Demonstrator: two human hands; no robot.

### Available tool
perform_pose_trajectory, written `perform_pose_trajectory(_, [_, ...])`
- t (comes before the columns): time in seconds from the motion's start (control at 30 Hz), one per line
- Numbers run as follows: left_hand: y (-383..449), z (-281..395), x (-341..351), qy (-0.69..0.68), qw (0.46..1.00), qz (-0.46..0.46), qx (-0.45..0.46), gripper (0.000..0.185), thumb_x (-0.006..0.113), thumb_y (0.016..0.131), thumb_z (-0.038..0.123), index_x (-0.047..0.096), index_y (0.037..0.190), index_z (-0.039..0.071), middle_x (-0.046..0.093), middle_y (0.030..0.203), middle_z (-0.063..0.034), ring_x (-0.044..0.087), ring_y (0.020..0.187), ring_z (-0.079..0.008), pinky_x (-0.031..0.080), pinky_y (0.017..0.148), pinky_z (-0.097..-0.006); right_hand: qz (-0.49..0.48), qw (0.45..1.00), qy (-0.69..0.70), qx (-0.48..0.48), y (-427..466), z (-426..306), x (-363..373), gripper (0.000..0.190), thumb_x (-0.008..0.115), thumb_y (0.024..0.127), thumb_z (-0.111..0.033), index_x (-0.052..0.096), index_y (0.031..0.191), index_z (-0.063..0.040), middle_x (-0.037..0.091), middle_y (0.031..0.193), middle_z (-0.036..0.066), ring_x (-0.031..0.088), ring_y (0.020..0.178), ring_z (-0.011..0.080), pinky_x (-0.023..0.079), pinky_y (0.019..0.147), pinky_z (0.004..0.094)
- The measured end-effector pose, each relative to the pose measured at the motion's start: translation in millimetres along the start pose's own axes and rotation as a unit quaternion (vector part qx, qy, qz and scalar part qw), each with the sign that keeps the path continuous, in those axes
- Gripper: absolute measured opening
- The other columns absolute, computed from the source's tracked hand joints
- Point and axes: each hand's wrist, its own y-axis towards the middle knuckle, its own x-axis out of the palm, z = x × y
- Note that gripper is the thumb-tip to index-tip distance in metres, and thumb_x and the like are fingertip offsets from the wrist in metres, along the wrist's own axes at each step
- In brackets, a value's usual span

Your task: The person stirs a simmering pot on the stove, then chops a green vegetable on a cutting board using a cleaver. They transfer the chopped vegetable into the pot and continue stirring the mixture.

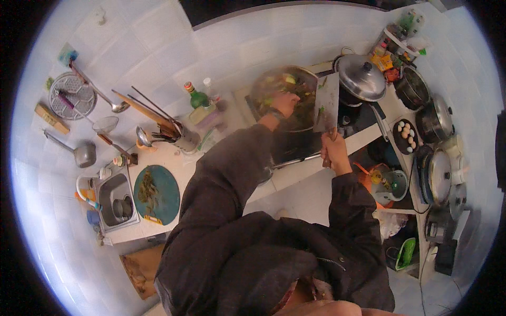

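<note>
My right hand [335, 152] grips the handle of a cleaver [327, 102], its broad blade upright at the right rim of a large pan. Bits of green food cling to the blade. Over the steaming pan [263, 81] reaches my left hand [285, 103], partly blurred, its fingers bent; whether it holds anything cannot be seen. The pan sits on a black stove [294, 152] and holds green and brown food. At the left, a round green cutting board [170, 183] bears a heap of chopped greens [148, 191].
A lidded wok [359, 77] stands right of the pan, its handle jutting forward. Beyond it are pots and a bowl of eggs [406, 136]. Left of the stove stand a green bottle [196, 96] and a utensil holder [187, 140]; farther left is a sink [106, 195].
</note>
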Motion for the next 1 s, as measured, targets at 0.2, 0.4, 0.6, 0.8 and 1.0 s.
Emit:
perform_pose_trajectory(0.2, [-52.6,45.7,-72.3,-0.127,0.98,0.151,-0.02,0.013,0.062,0.081,0.01,0.068,0.092,0.009,0.061,0.087,-0.0105,0.059,0.076,-0.0245,0.049,0.068,-0.0333,-0.027,0.999,0.024,0.007,-33.9,11.3,34.4,0.011,0.055,0.088,-0.013,0.048,0.092,-0.006,0.043,0.06,0.001,0.041,0.041,0.0104,0.034,0.036,0.0248])
perform_pose_trajectory(0.4, [-191.6,51.7,-183.1,-0.217,0.931,0.282,-0.083,0.013,0.06,0.083,0.008,0.067,0.093,0.006,0.058,0.086,-0.009,0.056,0.072,-0.0207,0.045,0.064,-0.0299,-0.151,0.987,0.027,0.055,-108.3,19.6,116.6,0.01,0.054,0.088,-0.01,0.046,0.092,-0.005,0.038,0.052,0.0,0.038,0.038,0.0105,0.032,0.036,0.025])
perform_pose_trajectory(0.6, [-385.7,-16.2,-248.2,-0.195,0.859,0.395,-0.261,0.017,0.059,0.083,0.003,0.066,0.099,0.002,0.064,0.083,-0.004,0.058,0.072,-0.009,0.047,0.066,-0.0234,-0.331,0.931,0.014,0.151,-169.8,62.3,216.7,0.012,0.055,0.086,-0.006,0.048,0.094,-0.004,0.042,0.052,0.001,0.041,0.039,0.0112,0.037,0.038,0.0263])
perform_pose_trajectory(0.8, [-561.2,-109.2,-262.3,0.0,0.795,0.403,-0.454,0.018,0.056,0.083,0.006,0.067,0.096,0.002,0.067,0.079,-0.0077,0.062,0.072,-0.0145,0.049,0.065,-0.0271,-0.422,0.886,-0.104,0.162,-188.1,145.7,321.2,0.009,0.055,0.086,-0.01,0.049,0.091,-0.005,0.047,0.059,0.002,0.045,0.042,0.0118,0.038,0.04,0.028])
perform_pose_trajectory(1.0, [-653.9,-184.2,-262.4,0.049,0.737,0.4,-0.542,0.028,0.059,0.08,0.024,0.067,0.098,0.005,0.064,0.102,-0.016,0.059,0.099,-0.0304,0.044,0.089,-0.0382,-0.39,0.815,-0.4,-0.155,-133.3,215.9,433.3,0.016,0.057,0.082,-0.012,0.051,0.092,-0.001,0.06,0.075,0.02,0.06,0.067,0.0339,0.048,0.062,0.0399])
